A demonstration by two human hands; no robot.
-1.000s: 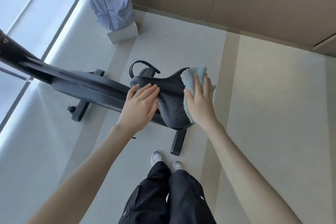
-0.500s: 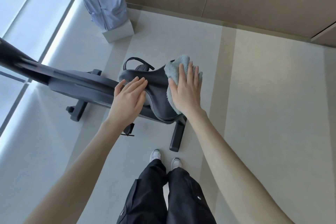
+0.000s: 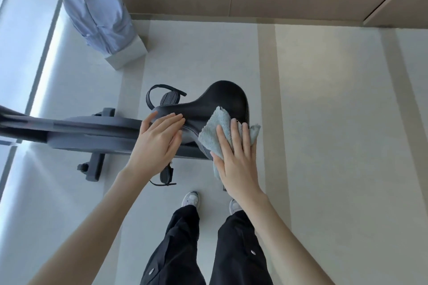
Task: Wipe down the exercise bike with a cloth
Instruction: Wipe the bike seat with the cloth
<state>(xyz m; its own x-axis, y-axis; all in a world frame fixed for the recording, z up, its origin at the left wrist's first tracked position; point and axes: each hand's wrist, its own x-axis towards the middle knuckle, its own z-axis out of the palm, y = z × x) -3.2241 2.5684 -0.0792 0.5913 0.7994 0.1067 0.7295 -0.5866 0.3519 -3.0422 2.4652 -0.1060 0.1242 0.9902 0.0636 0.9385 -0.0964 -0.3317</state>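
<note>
Change noted: over the last second the cloth [image 3: 217,136] has travelled from the far, 12 o'clock lobe of the saddle [image 3: 222,102] to its near, 6 o'clock side; the far lobe, covered earlier, now lies bare. Judgement: the far half of the seat has had its pass, the near half is in hand, and frame, pedals and feet appear untouched by the cloth.

Position: exercise bike [image 3: 92,132] stands on the floor [image 3: 324,122], frame running from 9 o'clock to centre, saddle at centre.

Right hand [image 3: 236,164]: fingers spread wide and flat, pressing the cloth onto the saddle's near edge; cloth corners show beyond the fingertips at 12 and 2 o'clock.
Left hand [image 3: 157,143]: fingers flat and together, resting on the saddle's narrow nose at 9 o'clock of the cloth, gripping nothing; judged a steadying hold.

Count:
- Cloth, pale blue: one.
- Saddle, black: one.
- Pedals with straps: two, far pedal [image 3: 170,98] at 11 o'clock of the saddle, near pedal [image 3: 166,174] below the left hand.
- Hands: two.
- Shoes, white: two, at 6 o'clock.
- Garment [image 3: 99,16], pale blue, on a small box: one, at 11 o'clock by the wall.
</note>
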